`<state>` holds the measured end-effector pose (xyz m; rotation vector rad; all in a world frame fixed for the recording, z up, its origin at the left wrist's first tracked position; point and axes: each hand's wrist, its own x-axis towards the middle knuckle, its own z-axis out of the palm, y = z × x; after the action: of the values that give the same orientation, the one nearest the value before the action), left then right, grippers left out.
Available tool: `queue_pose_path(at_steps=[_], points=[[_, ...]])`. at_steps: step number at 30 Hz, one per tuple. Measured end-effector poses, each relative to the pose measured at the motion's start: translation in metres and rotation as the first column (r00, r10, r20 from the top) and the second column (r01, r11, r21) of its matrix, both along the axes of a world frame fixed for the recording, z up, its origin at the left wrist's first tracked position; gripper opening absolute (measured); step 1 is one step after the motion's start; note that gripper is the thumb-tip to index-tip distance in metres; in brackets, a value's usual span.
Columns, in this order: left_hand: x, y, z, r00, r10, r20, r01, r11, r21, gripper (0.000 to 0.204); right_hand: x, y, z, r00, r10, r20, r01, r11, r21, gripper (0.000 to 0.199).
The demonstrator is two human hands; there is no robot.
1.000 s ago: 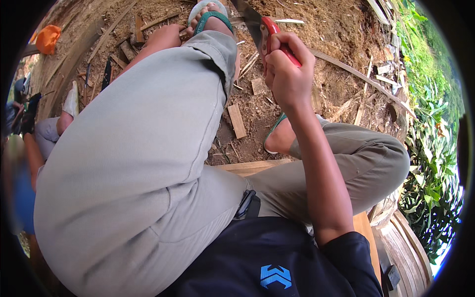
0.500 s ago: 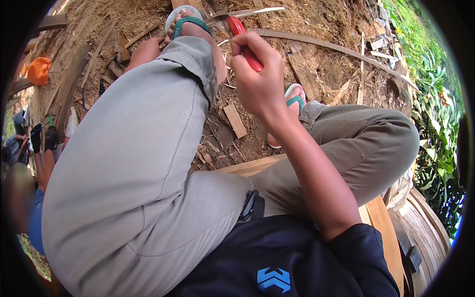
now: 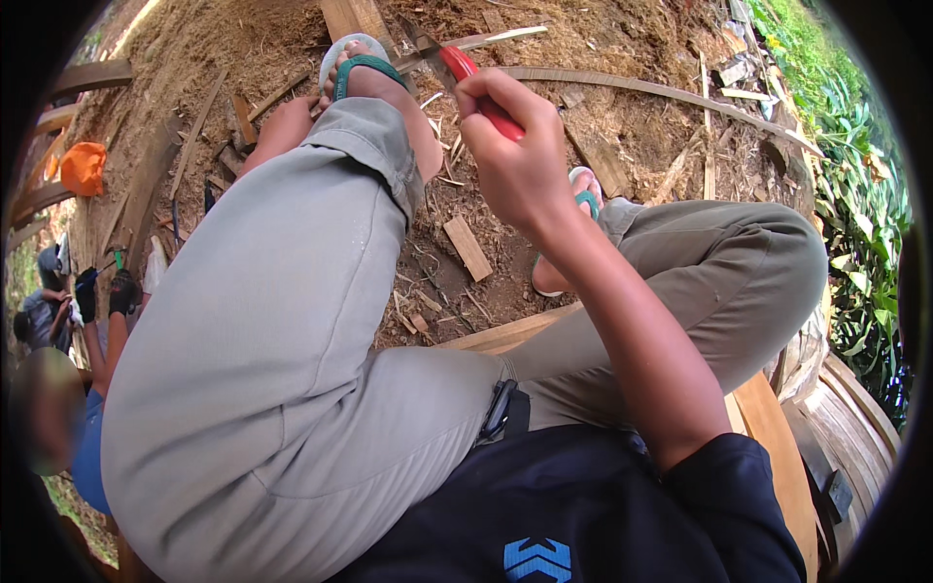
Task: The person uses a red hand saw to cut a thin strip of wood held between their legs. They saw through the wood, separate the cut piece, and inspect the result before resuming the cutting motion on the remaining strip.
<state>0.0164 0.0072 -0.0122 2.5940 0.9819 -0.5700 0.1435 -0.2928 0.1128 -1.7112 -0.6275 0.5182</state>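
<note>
**Red-handled knife held over a littered dirt floor**

The right hand (image 3: 520,160) is raised in front of the person, its fingers (image 3: 486,97) curled tight around the red plastic handle of a knife (image 3: 476,87). The handle slants up and to the left out of the fist, and a short dark blade shows beyond its upper end, pointing toward the pale split bamboo strip (image 3: 486,41) that lies on the ground near the top of the view. Whether blade and strip touch cannot be told.

The left hand (image 3: 287,126) is down beyond the raised left knee in grey trousers (image 3: 282,311), just beside the left foot in its teal-strapped white sandal (image 3: 355,63). Most of that hand is hidden by the trouser cuff, so its fingers cannot be judged open or closed, nor whether they hold anything.

The other foot, in a matching sandal (image 3: 583,189), rests under the right forearm. Between the two feet a small flat wooden offcut (image 3: 468,248) lies on the brown earth floor (image 3: 243,49), among shavings and chips. A long thin curved bamboo slat (image 3: 661,92) runs across the ground to the right (bent further by the lens). An orange cloth bundle (image 3: 83,167) sits far left, and green leafy plants (image 3: 860,194) edge the right side.
</note>
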Motion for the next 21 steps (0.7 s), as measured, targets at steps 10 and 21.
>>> queue_pose_path(at_steps=[10,21], points=[[0.011,-0.006,0.007,1.0,-0.007,0.016,0.007,1.0,0.003,0.044,0.021,-0.017,0.033,0.99,0.031,-0.135,-0.033,0.999,-0.015,0.011],[0.002,-0.014,0.016,1.0,0.01,-0.025,-0.009,0.999,0.044,0.043,-0.025,-0.044,0.084,0.977,0.077,-0.201,-0.088,0.995,-0.046,0.015]])
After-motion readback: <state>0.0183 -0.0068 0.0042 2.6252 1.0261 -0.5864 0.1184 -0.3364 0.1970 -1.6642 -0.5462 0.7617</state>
